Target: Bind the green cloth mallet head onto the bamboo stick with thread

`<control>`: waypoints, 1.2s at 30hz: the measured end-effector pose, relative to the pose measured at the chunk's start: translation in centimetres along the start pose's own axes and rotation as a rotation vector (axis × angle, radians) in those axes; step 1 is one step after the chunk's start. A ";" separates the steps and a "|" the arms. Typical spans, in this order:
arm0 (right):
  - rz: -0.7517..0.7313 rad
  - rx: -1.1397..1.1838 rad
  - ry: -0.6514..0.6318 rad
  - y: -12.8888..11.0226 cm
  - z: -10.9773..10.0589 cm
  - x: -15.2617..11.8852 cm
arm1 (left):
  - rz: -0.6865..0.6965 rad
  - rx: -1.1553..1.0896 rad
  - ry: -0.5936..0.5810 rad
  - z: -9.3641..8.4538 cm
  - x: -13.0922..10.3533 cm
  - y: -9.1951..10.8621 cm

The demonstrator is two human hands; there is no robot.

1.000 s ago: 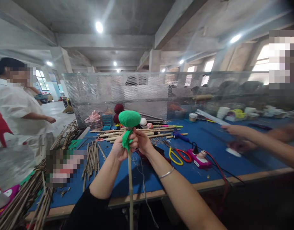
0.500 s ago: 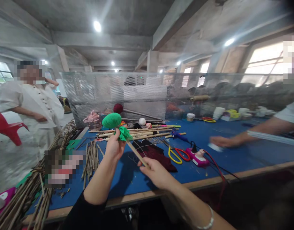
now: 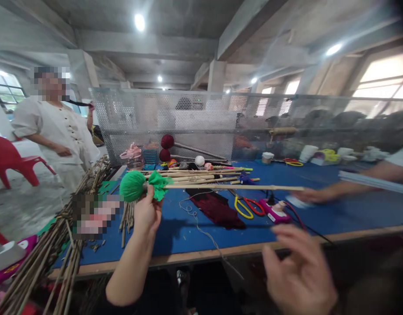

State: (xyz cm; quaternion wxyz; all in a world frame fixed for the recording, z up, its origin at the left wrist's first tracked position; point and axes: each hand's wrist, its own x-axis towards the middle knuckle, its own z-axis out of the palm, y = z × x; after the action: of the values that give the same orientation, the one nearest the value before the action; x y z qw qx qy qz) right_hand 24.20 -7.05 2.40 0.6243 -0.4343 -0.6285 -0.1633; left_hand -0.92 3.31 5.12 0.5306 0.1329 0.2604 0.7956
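A round green ball [image 3: 132, 186] with a ruffled green cloth [image 3: 158, 185] beside it sits at the left end of a long thin stick [image 3: 234, 187]. My left hand [image 3: 149, 214] is closed on the stick between ball and cloth, holding it nearly level above the blue table [image 3: 175, 240]. At the lower right, my right hand [image 3: 298, 267] is slightly blurred, its fingers apart and nothing in it. Under the stick lie a dark red cloth [image 3: 217, 208] and a loose grey string [image 3: 204, 232].
Scissors with yellow and red handles [image 3: 249, 208] lie beside a purple power strip [image 3: 275, 212]. Sticks [image 3: 194, 177] lie farther back, and a bundle of twigs [image 3: 57, 232] is at left. Another person's blurred hand [image 3: 311, 195] is at right; a person in white [image 3: 60, 131] stands at left.
The stick has swung from slanting down to nearly level, with the ball farther left. My right hand has let go of it and moved right, its fingers now spread.
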 end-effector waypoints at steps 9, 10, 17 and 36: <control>0.608 0.921 -0.650 -3.6 13.9 -1.4 | -0.149 -0.016 -0.079 -2.5 -3.5 -3.2; 0.628 0.996 -0.690 -3.8 14.9 -1.0 | -0.127 -0.007 -0.065 -2.8 -3.5 -3.2; 0.819 1.035 -0.935 -2.5 18.6 -0.8 | -0.057 0.091 -0.063 -3.6 -3.0 -3.4; 1.252 0.907 -0.903 -0.8 21.5 -2.7 | -0.097 0.942 -0.143 -5.7 -0.3 -3.5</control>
State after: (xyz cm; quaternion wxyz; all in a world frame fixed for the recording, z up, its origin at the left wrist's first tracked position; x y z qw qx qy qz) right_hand 9.37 7.68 -3.41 0.4038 -0.4319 -0.4661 0.6581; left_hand -0.92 2.56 -1.52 0.4660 0.4010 0.5612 0.5542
